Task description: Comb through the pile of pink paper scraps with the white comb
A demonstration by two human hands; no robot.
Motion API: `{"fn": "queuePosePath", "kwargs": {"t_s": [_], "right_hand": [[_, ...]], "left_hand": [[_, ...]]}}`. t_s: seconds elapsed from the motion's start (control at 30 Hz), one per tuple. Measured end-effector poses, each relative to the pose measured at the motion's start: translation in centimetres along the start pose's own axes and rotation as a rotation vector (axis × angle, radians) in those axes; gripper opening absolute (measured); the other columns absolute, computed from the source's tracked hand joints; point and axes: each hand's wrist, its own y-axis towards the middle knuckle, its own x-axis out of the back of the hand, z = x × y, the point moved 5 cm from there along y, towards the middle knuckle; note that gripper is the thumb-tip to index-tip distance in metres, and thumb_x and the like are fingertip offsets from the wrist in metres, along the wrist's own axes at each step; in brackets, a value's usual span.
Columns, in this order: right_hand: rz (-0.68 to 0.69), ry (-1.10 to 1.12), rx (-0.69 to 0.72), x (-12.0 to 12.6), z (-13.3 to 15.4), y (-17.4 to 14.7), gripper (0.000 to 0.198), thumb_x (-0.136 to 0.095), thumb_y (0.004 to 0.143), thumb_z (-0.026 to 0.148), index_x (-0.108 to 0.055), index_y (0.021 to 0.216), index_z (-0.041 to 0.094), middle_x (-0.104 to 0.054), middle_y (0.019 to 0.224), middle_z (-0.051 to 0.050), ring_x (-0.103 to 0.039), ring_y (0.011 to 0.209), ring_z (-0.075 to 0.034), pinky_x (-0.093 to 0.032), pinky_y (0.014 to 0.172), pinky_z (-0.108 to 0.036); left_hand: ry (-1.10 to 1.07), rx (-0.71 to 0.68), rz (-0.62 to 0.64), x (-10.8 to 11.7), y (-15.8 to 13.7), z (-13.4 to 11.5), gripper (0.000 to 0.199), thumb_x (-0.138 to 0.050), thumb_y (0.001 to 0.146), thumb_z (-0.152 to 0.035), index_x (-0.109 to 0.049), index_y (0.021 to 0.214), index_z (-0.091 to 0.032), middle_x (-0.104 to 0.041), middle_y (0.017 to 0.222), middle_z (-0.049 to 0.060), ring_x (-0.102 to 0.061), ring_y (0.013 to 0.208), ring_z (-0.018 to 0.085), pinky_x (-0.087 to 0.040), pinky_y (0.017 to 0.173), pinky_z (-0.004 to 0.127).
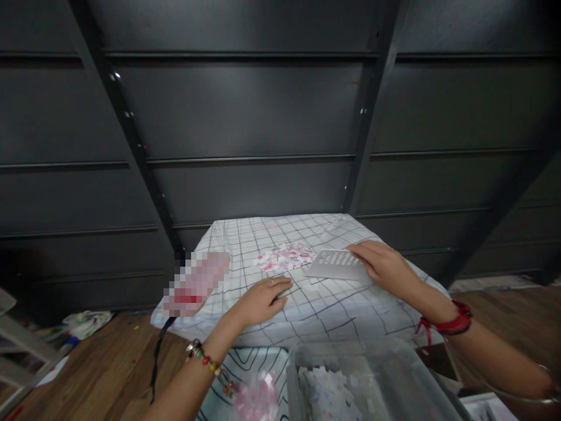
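My right hand grips the right end of a white slotted plastic tray, which stands tilted on the checked cloth. Its exact kind I cannot tell. Just left of the tray lies a loose pile of small white and pink paper-like pieces. My left hand rests on the cloth in front of that pile, fingers stretched out to the right and holding nothing. Below the hands, a clear plastic bin contains many small whitish pieces.
A white checked cloth covers the table. At its left lies a blurred-out pink item with a black strap. Pink pieces in clear plastic lie in a striped tray beside the bin. A dark panelled wall rises behind.
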Motion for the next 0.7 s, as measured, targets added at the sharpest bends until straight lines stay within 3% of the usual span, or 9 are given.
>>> {"fn": "queuePosePath", "kwargs": {"t_s": [0.23, 0.57, 0.7], "right_hand": [[0.073, -0.232, -0.046, 0.7, 1.4, -0.7, 0.033, -0.037, 0.071, 0.002, -0.062, 0.091, 0.012, -0.065, 0.081, -0.010, -0.059, 0.072, -0.020, -0.048, 0.066, -0.031], [0.116, -0.268, -0.054, 1.3, 5.5, 1.1, 0.035, -0.038, 0.065, -0.001, -0.062, 0.086, 0.014, -0.064, 0.074, -0.006, -0.057, 0.067, -0.016, -0.044, 0.061, -0.025], [0.173, -0.337, -0.144, 1.4, 5.5, 1.6, 0.030, -0.039, 0.068, -0.001, -0.061, 0.082, 0.013, -0.064, 0.075, -0.008, -0.056, 0.065, -0.016, -0.044, 0.060, -0.027]], "left_hand": [[-0.017, -0.007, -0.052, 0.2, 0.0, -0.1, 0.034, -0.039, 0.086, -0.021, -0.051, 0.118, -0.019, -0.053, 0.125, 0.004, -0.047, 0.116, 0.016, -0.035, 0.101, 0.031], [-0.189, 0.042, -0.298, 2.4, -0.5, -0.2, 0.028, -0.036, 0.084, -0.014, -0.062, 0.095, -0.017, -0.066, 0.098, 0.004, -0.059, 0.095, 0.015, -0.046, 0.088, 0.030], [-0.171, 0.064, -0.307, 3.1, -1.1, 0.0, 0.027, -0.036, 0.084, -0.015, -0.061, 0.094, -0.017, -0.065, 0.097, 0.004, -0.058, 0.095, 0.015, -0.045, 0.088, 0.029]]}}
